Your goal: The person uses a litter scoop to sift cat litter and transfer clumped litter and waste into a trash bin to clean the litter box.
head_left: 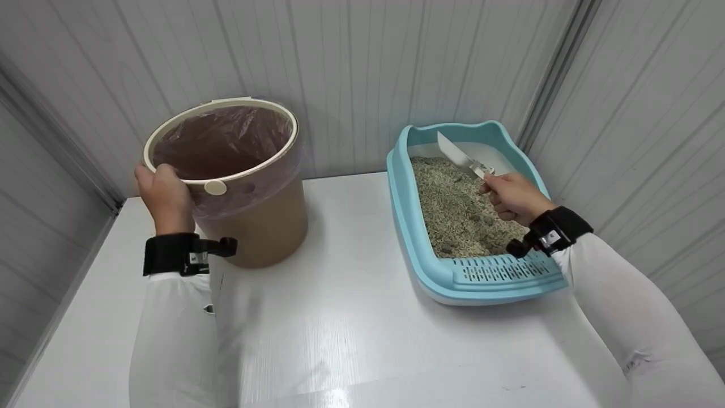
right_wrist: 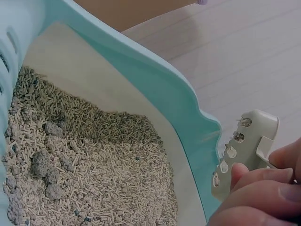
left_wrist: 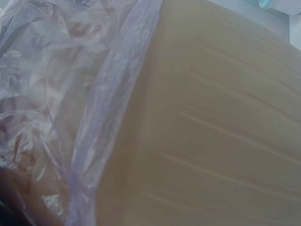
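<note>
I'm over the white table now: tan bin on the left, blue litter tray on the right, well apart. My left hand curls over the bin's near rim, gripping it. My right hand is above the tray, fingers wrapped round the handle of the white scoop. The scoop's long axis runs up and left from that hand, blade over the litter, clumps below
</note>
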{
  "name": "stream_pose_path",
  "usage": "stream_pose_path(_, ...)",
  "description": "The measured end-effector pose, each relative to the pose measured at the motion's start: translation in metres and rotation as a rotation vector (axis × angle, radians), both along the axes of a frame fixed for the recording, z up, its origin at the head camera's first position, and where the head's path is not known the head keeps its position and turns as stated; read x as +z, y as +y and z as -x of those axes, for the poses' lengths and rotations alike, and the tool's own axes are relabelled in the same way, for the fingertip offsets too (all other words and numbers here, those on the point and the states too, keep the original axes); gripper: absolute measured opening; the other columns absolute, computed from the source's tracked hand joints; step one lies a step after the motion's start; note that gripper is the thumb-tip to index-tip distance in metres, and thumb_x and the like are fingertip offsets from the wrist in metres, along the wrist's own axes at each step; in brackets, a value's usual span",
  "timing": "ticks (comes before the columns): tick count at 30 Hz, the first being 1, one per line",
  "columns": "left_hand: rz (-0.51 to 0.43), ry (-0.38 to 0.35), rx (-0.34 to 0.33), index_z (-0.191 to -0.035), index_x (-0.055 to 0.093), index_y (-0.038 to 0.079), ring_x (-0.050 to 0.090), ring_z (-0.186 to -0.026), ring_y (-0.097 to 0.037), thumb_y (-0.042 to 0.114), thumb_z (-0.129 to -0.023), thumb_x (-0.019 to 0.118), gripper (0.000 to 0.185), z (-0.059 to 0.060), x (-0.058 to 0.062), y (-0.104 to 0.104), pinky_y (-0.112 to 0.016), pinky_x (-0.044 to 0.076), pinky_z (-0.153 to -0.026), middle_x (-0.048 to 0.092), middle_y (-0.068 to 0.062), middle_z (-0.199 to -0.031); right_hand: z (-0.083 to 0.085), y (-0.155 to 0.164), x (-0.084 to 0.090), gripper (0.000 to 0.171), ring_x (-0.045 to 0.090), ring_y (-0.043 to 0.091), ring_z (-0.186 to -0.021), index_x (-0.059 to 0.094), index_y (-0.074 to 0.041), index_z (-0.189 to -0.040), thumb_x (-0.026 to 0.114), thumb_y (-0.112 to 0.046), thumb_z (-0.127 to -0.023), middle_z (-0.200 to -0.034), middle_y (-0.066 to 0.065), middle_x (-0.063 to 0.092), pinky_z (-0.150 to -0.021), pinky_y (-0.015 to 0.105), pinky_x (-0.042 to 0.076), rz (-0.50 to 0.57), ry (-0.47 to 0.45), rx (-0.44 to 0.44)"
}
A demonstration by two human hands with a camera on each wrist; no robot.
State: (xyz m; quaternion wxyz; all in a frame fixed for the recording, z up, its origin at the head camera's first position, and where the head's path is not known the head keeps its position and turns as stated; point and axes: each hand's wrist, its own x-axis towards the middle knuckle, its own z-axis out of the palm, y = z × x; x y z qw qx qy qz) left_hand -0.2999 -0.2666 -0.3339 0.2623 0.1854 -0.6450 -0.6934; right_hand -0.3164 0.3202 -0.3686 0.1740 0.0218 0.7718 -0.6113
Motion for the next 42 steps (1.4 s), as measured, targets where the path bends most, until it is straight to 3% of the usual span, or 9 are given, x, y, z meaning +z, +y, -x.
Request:
stream_pose_path(6, -0.004, 0.003, -0.004, -0.161, 0.028, 0.008, 0.032, -0.149, -0.006, 0.009, -0.099, 0.033, 0.062, 0.001, 0.000, 0.000, -0.007, 0.027, -0.115, 0.030, -0.005, -0.169, -0.001, 0.001, -0.002, 0.044, 0.024, 0.003, -0.042, 0.054, -0.003, -0.114, 0.034, -0.043, -0.114, -0.054, -0.013, 0.029, -0.047, 0.027, 0.021, -0.091, 0.043, -0.002)
stream_pose_path(12, -0.017, 0.015, -0.016, -0.163, 0.025, 0.009, 0.031, -0.152, -0.005, 0.009, -0.100, 0.033, 0.064, 0.000, 0.002, 0.000, -0.007, 0.026, -0.117, 0.028, -0.005, -0.171, -0.003, 0.001, -0.004, 0.056, 0.030, 0.006, -0.044, 0.061, -0.001, -0.128, 0.035, -0.048, -0.113, -0.055, -0.012, 0.036, -0.047, 0.027, 0.033, -0.386, 0.199, -0.010)
stream_pose_path(15, -0.004, 0.011, -0.020, -0.164, 0.024, 0.010, 0.030, -0.152, -0.006, 0.011, -0.101, 0.031, 0.064, -0.001, 0.002, 0.002, -0.008, 0.026, -0.118, 0.027, -0.004, -0.172, -0.004, 0.001, -0.006, 0.055, 0.033, 0.009, -0.047, 0.066, -0.001, -0.123, 0.036, -0.046, -0.113, -0.057, -0.008, 0.038, -0.051, 0.032, 0.034, -0.558, 0.327, -0.032)
stream_pose_path(19, 0.016, -0.003, -0.023, -0.165, 0.022, 0.011, 0.028, -0.154, -0.005, 0.013, -0.102, 0.029, 0.064, -0.003, 0.001, 0.003, -0.008, 0.024, -0.119, 0.024, -0.003, -0.173, -0.006, -0.001, -0.010, 0.046, 0.034, 0.016, -0.055, 0.065, -0.003, -0.108, 0.038, -0.040, -0.113, -0.064, -0.001, 0.039, -0.059, 0.036, 0.033, -0.701, 0.465, -0.056)
stream_pose_path(24, 0.008, -0.001, -0.030, -0.166, 0.021, 0.011, 0.027, -0.154, -0.004, 0.014, -0.102, 0.029, 0.064, -0.004, 0.002, 0.004, -0.008, 0.024, -0.119, 0.024, -0.002, -0.173, -0.007, -0.002, -0.012, 0.039, 0.036, 0.020, -0.057, 0.060, -0.004, -0.094, 0.043, -0.033, -0.113, -0.066, 0.003, 0.041, -0.063, 0.038, 0.031, -0.784, 0.570, -0.071)
stream_pose_path(29, 0.009, -0.016, -0.029, -0.166, 0.019, 0.011, 0.027, -0.152, -0.005, 0.013, -0.102, 0.030, 0.065, -0.005, 0.002, 0.005, -0.008, 0.024, -0.117, 0.024, -0.003, -0.173, -0.008, -0.002, -0.012, 0.039, 0.036, 0.021, -0.057, 0.046, -0.010, -0.081, 0.045, -0.034, -0.113, -0.065, 0.003, 0.037, -0.062, 0.038, 0.028, -0.853, 0.602, -0.077)
stream_pose_path(37, 0.021, -0.027, -0.030, -0.168, 0.011, 0.011, 0.020, -0.154, -0.001, 0.015, -0.102, 0.029, 0.069, -0.005, 0.001, 0.004, -0.007, 0.019, -0.120, 0.017, 0.000, -0.175, -0.009, -0.005, -0.016, 0.037, 0.038, 0.023, -0.059, 0.048, -0.010, -0.078, 0.054, -0.029, -0.110, -0.067, 0.004, 0.038, -0.064, 0.037, 0.028, -0.929, 0.674, -0.093)
stream_pose_path(42, 0.021, -0.028, -0.030, -0.169, 0.010, 0.012, 0.018, -0.155, 0.000, 0.015, -0.102, 0.029, 0.070, -0.005, 0.001, 0.004, -0.006, 0.017, -0.121, 0.015, 0.001, -0.176, -0.009, -0.007, -0.017, 0.031, 0.050, 0.029, -0.062, 0.059, -0.005, -0.088, 0.055, -0.028, -0.109, -0.072, 0.011, 0.053, -0.065, 0.043, 0.038, -0.972, 0.693, -0.088)
